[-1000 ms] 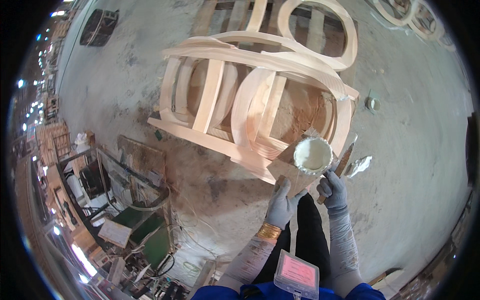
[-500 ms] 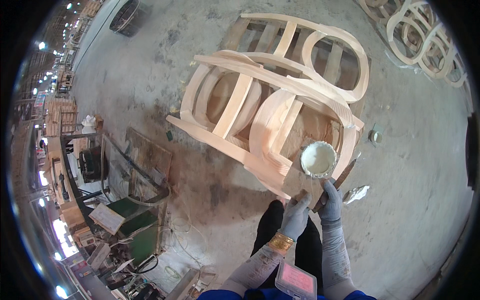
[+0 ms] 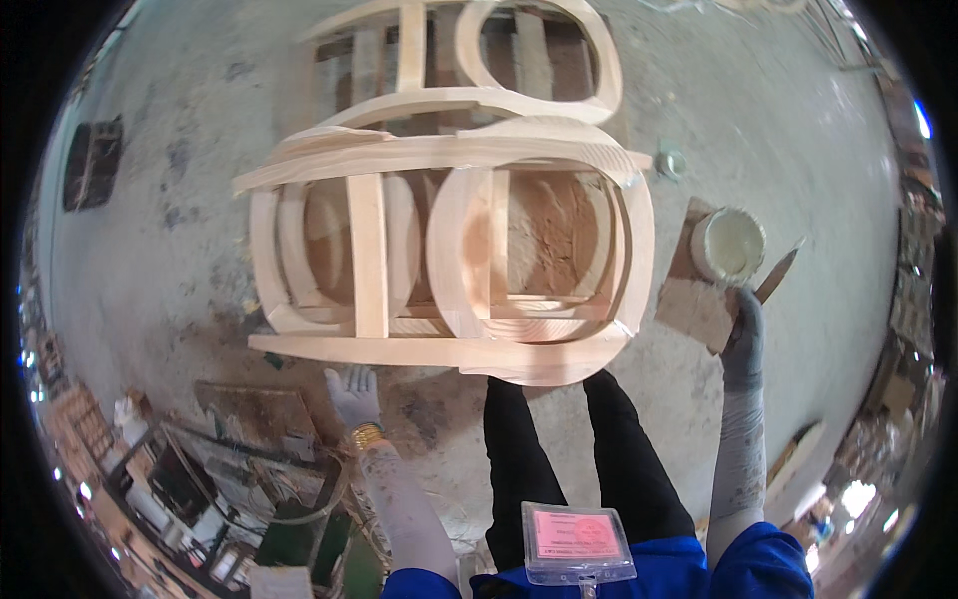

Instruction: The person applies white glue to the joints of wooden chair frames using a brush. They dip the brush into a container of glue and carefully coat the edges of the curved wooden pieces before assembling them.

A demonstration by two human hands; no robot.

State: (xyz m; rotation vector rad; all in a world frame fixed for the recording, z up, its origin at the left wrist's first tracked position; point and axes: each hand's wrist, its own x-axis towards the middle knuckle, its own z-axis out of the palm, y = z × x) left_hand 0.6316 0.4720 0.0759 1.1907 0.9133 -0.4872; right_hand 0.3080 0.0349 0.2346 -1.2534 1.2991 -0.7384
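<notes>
My left hand [image 3: 355,395], in a grey glove, has its fingers spread. It is just below the near left rail of a pale wooden frame [image 3: 419,351] with round openings; whether they touch I cannot tell. My gloved right hand [image 3: 741,324] is closed around the edge of a small flat board [image 3: 691,311], out to the right of the frame. Beside the board's upper end is a round pot [image 3: 730,246] with white paste in it. A narrow brown flat tool [image 3: 780,272] sticks up from the right hand; its lower end is hidden by the fingers.
A second wooden frame [image 3: 409,50] lies beyond the first. Past its right end a small round cup [image 3: 671,165] sits on the concrete floor. At the lower left are a dark metal stand [image 3: 200,434] and a brown panel [image 3: 254,414]. A dark bin [image 3: 93,165] stands far left.
My hands have moved apart: the left has gone left with its fingers opened, the right has swung right with pot, board and tool. The view has turned, so the frame lies straight ahead.
</notes>
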